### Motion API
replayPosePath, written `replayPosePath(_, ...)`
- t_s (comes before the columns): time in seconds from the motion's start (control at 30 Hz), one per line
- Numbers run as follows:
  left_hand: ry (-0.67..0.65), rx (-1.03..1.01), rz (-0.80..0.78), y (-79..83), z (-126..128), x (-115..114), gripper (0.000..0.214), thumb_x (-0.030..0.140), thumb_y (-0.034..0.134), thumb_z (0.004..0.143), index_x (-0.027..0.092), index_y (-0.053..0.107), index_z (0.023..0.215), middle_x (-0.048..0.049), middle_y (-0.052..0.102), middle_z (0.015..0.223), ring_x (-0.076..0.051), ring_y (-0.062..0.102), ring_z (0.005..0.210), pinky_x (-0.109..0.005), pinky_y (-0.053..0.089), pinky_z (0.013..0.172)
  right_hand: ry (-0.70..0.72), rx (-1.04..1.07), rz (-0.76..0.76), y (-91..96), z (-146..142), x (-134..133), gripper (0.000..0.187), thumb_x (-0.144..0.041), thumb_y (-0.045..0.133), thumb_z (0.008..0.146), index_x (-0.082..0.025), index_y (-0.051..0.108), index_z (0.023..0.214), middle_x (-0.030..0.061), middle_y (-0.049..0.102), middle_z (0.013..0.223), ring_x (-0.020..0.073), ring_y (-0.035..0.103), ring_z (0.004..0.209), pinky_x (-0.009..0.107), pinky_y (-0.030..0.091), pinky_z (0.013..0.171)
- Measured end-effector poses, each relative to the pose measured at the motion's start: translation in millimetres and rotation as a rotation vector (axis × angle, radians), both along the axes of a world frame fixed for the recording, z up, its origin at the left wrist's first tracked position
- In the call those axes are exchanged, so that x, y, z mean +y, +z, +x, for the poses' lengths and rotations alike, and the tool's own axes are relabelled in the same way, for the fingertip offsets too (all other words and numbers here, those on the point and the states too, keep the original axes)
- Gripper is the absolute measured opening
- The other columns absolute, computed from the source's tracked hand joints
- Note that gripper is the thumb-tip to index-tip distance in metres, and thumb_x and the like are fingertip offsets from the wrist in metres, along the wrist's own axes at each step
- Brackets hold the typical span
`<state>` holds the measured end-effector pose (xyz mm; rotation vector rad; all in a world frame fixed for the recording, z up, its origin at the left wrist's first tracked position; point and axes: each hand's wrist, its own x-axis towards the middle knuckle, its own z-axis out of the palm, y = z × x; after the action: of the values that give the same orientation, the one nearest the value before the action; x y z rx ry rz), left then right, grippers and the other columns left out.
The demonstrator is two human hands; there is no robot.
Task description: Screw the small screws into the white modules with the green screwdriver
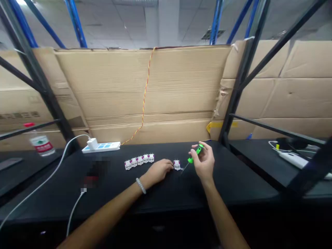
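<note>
Bare forearms are stretching in from the bottom edge, the left forearm wearing a pale beaded bracelet and the right forearm cut off by the frame. Fingers of the right hand are clenching a small screwdriver with a bright green handle, partly hiding it, while its thin shaft is angling down toward the tabletop. Its tip is hard to make out against the black surface. The left hand is lying palm down, its knuckles hiding the fingertips, so I cannot tell whether they are gripping or only touching the small white module just beside them. That module is sitting on the black table between the left hand and the screwdriver tip. Further left, five similar modules are standing in a tight row. Beyond them, a white power strip with a plugged-in charger is lying near the back edge, its cable curving forward. A pixelated patch is obscuring something on the table. Behind everything, a twisted red-and-yellow wire is hanging against cardboard sheets.
</note>
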<state>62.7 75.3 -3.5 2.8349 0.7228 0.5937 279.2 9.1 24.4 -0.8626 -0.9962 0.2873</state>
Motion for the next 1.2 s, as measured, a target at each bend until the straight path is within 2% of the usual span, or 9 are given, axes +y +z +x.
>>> replayPosePath(0.23,0.027,-0.057,-0.036,5.7,4,-10,0.036,0.003,0.061,0.094,0.022,0.069,0.123,-0.0069,0.071,0.13,-0.023,0.069,0.12,-0.035,0.055,0.108,-0.012,-0.009,0.003,0.6,0,0,0.043,-0.036,0.08,0.087,-0.024,0.06,0.124,0.0056,0.075,0.105,0.0185,0.077,0.079,0.036,0.067,0.075)
replayPosePath(0.37,0.058,-0.075,-0.038,17.4,-2,-10,0.03,0.012,0.066,0.096,0.023,0.068,0.124,-0.0066,0.07,0.134,-0.023,0.067,0.124,-0.035,0.053,0.111,-0.011,-0.004,0.012,0.6,0,0,0.044,-0.036,0.08,0.087,-0.024,0.06,0.124,0.0053,0.074,0.105,0.0179,0.077,0.079,0.035,0.067,0.075)
replayPosePath(0.5,0.248,-0.079,-0.025,35.7,-31,10,0.033,0.024,0.064,0.1,0.024,0.065,0.133,-0.0093,0.068,0.135,-0.026,0.064,0.128,-0.042,0.05,0.114,0.003,0.014,0.009,0.9,-1,-1,0.044,-0.035,0.08,0.087,-0.025,0.06,0.125,0.0057,0.075,0.106,0.018,0.077,0.077,0.035,0.067,0.074)
replayPosePath(0.63,0.411,0.025,-0.058,42.6,-67,42,0.053,0.029,0.076,0.088,0.019,0.064,0.139,-0.0178,0.065,0.143,-0.039,0.057,0.138,-0.057,0.042,0.118,0.014,0.025,0.002,0.9,-2,-1,0.046,-0.035,0.081,0.086,-0.025,0.06,0.126,0.0058,0.076,0.106,0.0179,0.078,0.076,0.034,0.067,0.072)
replayPosePath(0.73,0.424,0.124,-0.117,36.9,-81,58,0.065,0.035,0.086,0.079,0.023,0.065,0.139,-0.0144,0.068,0.143,-0.039,0.057,0.14,-0.058,0.039,0.12,0.008,0.017,-0.003,-0.1,-2,-1,0.046,-0.036,0.081,0.086,-0.025,0.06,0.126,0.0057,0.075,0.106,0.0179,0.078,0.077,0.033,0.067,0.072)
replayPosePath(0.83,0.398,0.172,-0.14,30.0,-77,61,0.058,0.037,0.086,0.08,0.027,0.068,0.135,-0.0101,0.071,0.14,-0.034,0.059,0.138,-0.054,0.032,0.124,0.006,0.009,-0.006,-1.2,-2,0,0.047,-0.037,0.081,0.086,-0.024,0.06,0.126,0.006,0.076,0.107,0.0181,0.078,0.077,0.034,0.067,0.073)
replayPosePath(1.0,0.309,0.175,-0.11,28.8,-60,30,0.045,0.039,0.086,0.084,0.026,0.072,0.125,-0.0085,0.074,0.132,-0.032,0.062,0.133,-0.059,0.021,0.127,0.023,0.023,0.01,0.5,-2,-3,0.048,-0.036,0.082,0.086,-0.024,0.059,0.126,0.0059,0.077,0.106,0.0176,0.078,0.076,0.034,0.067,0.072)
replayPosePath(1.13,0.259,0.153,-0.079,26.7,-58,-17,0.046,0.042,0.088,0.084,0.023,0.074,0.124,-0.0098,0.074,0.124,-0.033,0.063,0.126,-0.06,0.023,0.125,0.093,0.068,0.013,3.7,-6,-6,0.053,-0.039,0.084,0.084,-0.022,0.06,0.129,0.0117,0.079,0.115,0.0195,0.08,0.077,0.034,0.068,0.07)
replayPosePath(1.2,0.241,0.101,-0.099,22.9,-61,-41,0.055,0.045,0.089,0.082,0.022,0.072,0.13,-0.0112,0.072,0.125,-0.035,0.061,0.126,-0.056,0.035,0.12,0.136,0.068,0.001,4.0,-8,-6,0.052,-0.041,0.084,0.085,-0.021,0.062,0.128,0.0132,0.079,0.118,0.0199,0.08,0.076,0.034,0.068,0.069)
